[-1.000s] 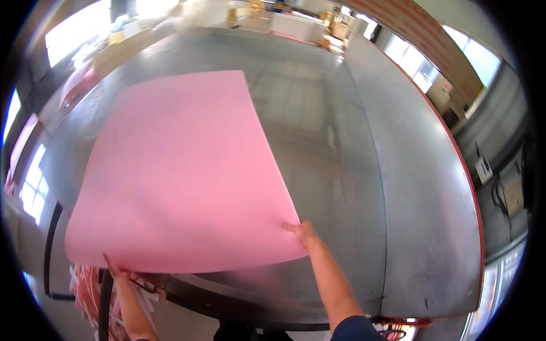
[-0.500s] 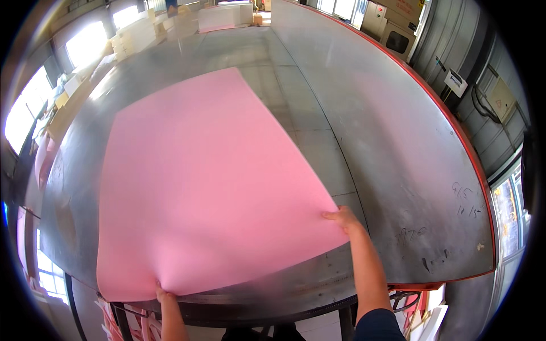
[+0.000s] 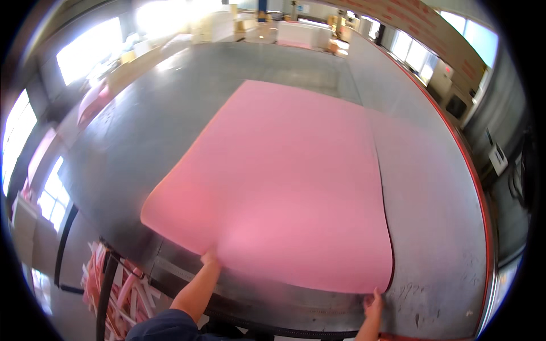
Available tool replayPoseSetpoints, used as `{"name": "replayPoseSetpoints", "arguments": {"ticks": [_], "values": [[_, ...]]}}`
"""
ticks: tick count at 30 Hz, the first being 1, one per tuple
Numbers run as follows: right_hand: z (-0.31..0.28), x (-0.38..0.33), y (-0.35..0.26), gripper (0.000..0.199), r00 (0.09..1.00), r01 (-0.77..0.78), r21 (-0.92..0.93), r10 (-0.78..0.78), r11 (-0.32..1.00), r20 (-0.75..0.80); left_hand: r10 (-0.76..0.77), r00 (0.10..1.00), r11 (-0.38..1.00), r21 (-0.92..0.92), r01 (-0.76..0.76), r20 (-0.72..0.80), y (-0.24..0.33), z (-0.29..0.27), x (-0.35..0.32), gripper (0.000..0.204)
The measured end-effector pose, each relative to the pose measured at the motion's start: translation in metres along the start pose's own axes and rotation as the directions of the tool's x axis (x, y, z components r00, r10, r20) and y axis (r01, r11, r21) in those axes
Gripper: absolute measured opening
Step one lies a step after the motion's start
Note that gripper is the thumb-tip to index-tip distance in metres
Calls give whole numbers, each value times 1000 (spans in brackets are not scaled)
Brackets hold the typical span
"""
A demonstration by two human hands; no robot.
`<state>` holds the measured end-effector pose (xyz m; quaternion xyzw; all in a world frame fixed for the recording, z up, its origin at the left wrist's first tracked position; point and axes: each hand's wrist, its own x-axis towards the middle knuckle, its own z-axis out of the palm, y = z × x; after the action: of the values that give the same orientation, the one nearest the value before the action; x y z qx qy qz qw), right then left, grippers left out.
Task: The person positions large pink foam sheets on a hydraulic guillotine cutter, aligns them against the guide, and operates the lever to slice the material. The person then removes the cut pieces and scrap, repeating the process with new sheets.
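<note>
Here we see the pink sheet (image 3: 290,170) spread over the metal table (image 3: 142,131); the left hand (image 3: 210,258) grasps its near edge, fingers blurred. Whether the right hand (image 3: 373,303), at the near corner, grips, we cannot tell.

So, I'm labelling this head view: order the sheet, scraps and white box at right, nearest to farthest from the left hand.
1. Sheet: its near edge is at the left hand.
2. Scraps: lower left.
3. White box: far right.
</note>
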<state>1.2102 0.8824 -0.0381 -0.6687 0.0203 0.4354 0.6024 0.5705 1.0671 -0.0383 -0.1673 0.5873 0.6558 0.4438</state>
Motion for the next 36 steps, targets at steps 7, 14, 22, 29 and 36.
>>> {"name": "replayPoseSetpoints", "arguments": {"ticks": [7,14,22,29,36], "values": [[109,-21,95,57,980,-194,470,154,861,123,46,999,999,-28,-47,-19,15,-5,-29,41],[106,-38,94,44,974,71,360,13,930,-226,76,995,991,102,-82,65,1,-37,-7,44],[71,-44,105,49,974,68,315,5,947,-227,12,1000,994,111,-14,16,-14,-83,-8,49],[59,-30,121,62,998,-49,285,55,957,-13,36,970,881,451,-145,241,-13,-102,13,65],[98,-109,103,71,968,22,-94,-45,995,-247,-31,963,989,150,-9,266,98,-120,25,66]]}}
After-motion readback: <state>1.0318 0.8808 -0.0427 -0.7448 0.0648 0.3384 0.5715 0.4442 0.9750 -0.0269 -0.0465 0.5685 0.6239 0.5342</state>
